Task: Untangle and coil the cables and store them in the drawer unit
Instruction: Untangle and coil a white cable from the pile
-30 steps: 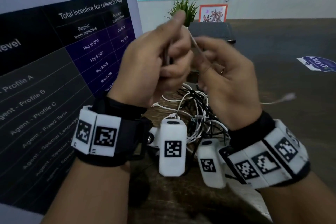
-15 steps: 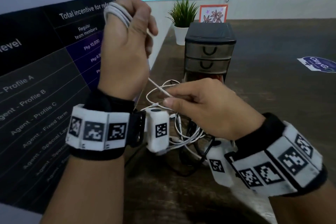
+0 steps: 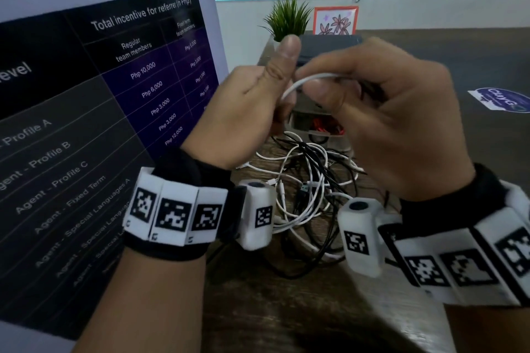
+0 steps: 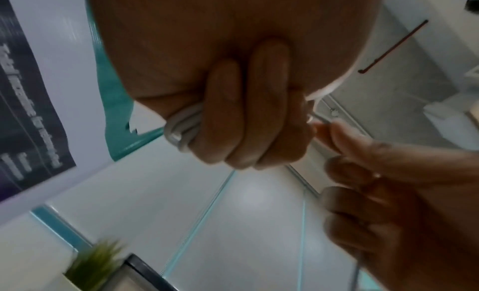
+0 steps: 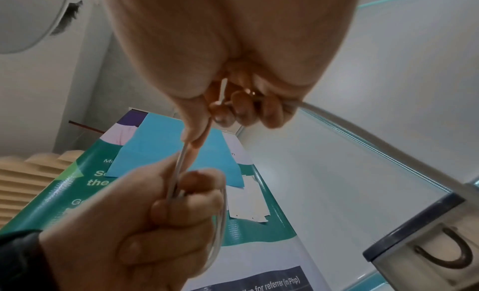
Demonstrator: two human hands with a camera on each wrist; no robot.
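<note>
Holding a white cable between them, both hands now meet at chest height in front of the drawer unit. Half a second earlier the left hand was raised high beside the poster with a white coil in its fist, and the right hand was low, over the pile, pinching a taut strand; the left has since dropped and the right has risen to meet it.

Left hand: fingers curled round several white loops, seen bunched in the fist in the left wrist view; thumb upright.
Right hand: thumb and forefinger pinch the same cable just beside the left thumb; the other fingers are curled round it, and a length trails out past them in the right wrist view. A ring shows on one finger.

Cable pile: black and white cables, still tangled, on the table between the wrists, just before the unit. Its lowest drawer stands open with something red inside.

Writing: poster reads "Total incentive for referrer (in Php)", "Regular team members", "Php 10,000", "Php 6,000", "Php 3,000", "Php 12,000", "Profile A", "Profile B", "Agent - Profile C", "Agent - Fixed Term". A sticker on the table is too blurred to read.

Behind: plant, framed flower picture.
</note>
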